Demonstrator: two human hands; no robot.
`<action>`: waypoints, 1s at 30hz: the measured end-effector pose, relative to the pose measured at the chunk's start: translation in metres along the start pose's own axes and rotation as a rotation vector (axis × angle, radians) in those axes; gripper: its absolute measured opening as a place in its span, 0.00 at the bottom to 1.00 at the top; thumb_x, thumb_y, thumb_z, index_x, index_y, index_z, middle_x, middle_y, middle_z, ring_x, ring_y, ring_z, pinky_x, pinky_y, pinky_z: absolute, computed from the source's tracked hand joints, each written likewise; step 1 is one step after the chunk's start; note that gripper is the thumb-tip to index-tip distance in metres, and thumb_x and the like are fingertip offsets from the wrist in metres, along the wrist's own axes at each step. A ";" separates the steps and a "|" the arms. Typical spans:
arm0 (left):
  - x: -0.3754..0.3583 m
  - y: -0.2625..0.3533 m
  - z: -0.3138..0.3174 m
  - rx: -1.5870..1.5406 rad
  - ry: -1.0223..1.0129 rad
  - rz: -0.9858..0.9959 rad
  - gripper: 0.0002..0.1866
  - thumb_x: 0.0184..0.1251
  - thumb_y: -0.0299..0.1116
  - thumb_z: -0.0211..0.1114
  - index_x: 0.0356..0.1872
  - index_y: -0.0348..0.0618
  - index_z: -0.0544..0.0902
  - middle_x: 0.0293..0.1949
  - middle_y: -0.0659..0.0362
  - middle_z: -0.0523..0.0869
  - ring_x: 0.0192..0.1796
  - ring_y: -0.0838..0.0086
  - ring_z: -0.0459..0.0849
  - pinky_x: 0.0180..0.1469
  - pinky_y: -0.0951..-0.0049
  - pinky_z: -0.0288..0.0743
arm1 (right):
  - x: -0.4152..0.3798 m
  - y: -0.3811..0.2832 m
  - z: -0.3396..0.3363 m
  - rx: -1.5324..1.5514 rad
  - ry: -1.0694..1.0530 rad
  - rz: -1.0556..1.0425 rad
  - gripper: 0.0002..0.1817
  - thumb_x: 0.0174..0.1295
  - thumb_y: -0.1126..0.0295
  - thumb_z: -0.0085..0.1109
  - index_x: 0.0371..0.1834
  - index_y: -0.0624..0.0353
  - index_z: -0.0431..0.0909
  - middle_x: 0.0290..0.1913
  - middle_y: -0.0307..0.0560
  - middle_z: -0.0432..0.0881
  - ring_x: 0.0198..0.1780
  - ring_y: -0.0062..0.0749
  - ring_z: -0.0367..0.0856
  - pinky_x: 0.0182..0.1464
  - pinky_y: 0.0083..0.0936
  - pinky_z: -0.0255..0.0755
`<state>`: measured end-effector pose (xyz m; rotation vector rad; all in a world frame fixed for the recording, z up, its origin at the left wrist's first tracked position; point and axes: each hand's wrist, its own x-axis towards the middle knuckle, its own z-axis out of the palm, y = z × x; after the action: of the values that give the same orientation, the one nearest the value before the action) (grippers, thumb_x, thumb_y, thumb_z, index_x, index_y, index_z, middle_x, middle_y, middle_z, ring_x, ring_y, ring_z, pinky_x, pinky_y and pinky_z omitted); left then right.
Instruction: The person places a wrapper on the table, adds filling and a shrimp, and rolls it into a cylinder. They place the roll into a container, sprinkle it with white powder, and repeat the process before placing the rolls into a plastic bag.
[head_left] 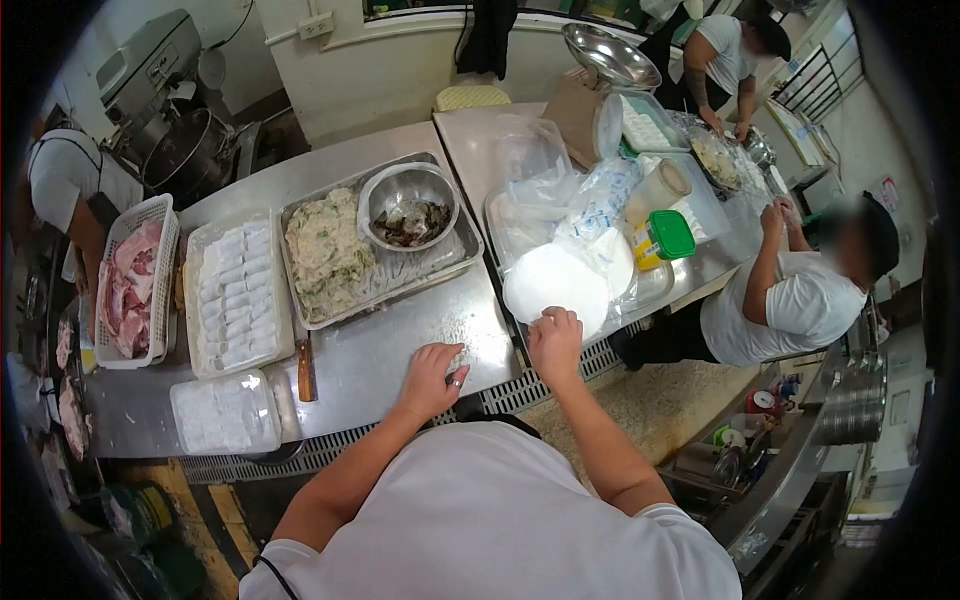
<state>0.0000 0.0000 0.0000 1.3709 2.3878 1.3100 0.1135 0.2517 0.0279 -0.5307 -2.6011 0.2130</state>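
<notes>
My right hand (555,345) reaches to the near edge of a white round sheet (556,287), fingers curled in a pinch at its rim. This sheet lies with another white round one on a tray (655,288) at the table's right part. Close to the steel table's front edge is my left hand (433,381), with a ring on one finger. Its fingers are bent but apart, low over the bare steel, and nothing shows in them. Left of it, a wooden-handled knife (305,372) lies on the table.
A metal tray (472,240) holds a pale chopped mixture and a steel bowl (408,205) with dark pieces. Further left are a container of white rolls (235,290), a lidded tub (226,412) and a basket of raw meat (135,280). A green-lidded tub (665,238) stands right. Co-workers stand both sides.
</notes>
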 end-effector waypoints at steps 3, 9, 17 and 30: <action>0.003 -0.001 -0.001 -0.004 0.017 0.003 0.20 0.71 0.37 0.70 0.60 0.40 0.83 0.53 0.48 0.86 0.58 0.49 0.81 0.66 0.51 0.70 | 0.008 -0.001 -0.008 0.054 -0.053 0.138 0.11 0.54 0.66 0.77 0.29 0.57 0.83 0.44 0.49 0.82 0.48 0.50 0.79 0.50 0.47 0.70; 0.010 0.003 -0.007 -0.007 0.043 -0.016 0.21 0.71 0.37 0.71 0.60 0.40 0.82 0.53 0.48 0.86 0.58 0.49 0.81 0.65 0.51 0.71 | 0.018 -0.005 -0.021 0.141 -0.110 0.257 0.09 0.60 0.68 0.75 0.33 0.59 0.84 0.44 0.50 0.84 0.48 0.51 0.81 0.51 0.46 0.71; 0.019 0.011 -0.005 -0.054 0.010 -0.044 0.22 0.74 0.39 0.70 0.62 0.39 0.81 0.54 0.48 0.86 0.59 0.50 0.81 0.65 0.53 0.72 | 0.020 -0.016 -0.021 0.156 0.154 0.100 0.03 0.62 0.73 0.70 0.35 0.59 0.85 0.46 0.49 0.84 0.52 0.50 0.81 0.56 0.46 0.70; 0.054 0.040 0.008 -0.179 -0.064 -0.063 0.25 0.71 0.36 0.74 0.66 0.39 0.80 0.55 0.48 0.86 0.59 0.52 0.82 0.67 0.55 0.74 | 0.010 -0.012 -0.033 0.447 0.009 0.411 0.10 0.55 0.71 0.77 0.30 0.58 0.82 0.41 0.49 0.84 0.44 0.51 0.81 0.55 0.48 0.72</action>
<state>-0.0016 0.0539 0.0405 1.2591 2.1938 1.4026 0.1167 0.2464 0.0638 -0.8817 -2.3011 0.8953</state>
